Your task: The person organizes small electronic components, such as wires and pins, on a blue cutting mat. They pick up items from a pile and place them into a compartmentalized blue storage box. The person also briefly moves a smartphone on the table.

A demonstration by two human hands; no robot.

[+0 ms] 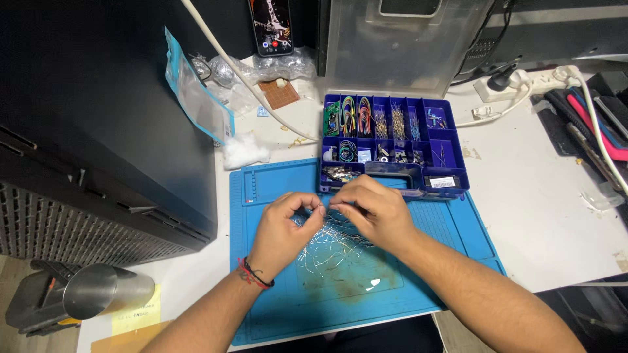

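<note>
My left hand [284, 225] and my right hand [371, 210] meet over a blue work mat [261, 314]. The fingertips of both pinch a thin silvery wire [326, 210] stretched between them. Under the hands lies a loose heap of thin wire pieces [327, 247] on the mat. A red and black band is on my left wrist. Just beyond the hands stands an open blue compartment box [448, 153] with coloured wires and small parts in its cells.
A black computer case [98, 117] fills the left. A metal cylinder [108, 291] lies at the lower left. A phone [270, 26], plastic bags, a small brown board [280, 93], a power strip [504, 84] and hand tools [589, 124] line the back and right of the white table.
</note>
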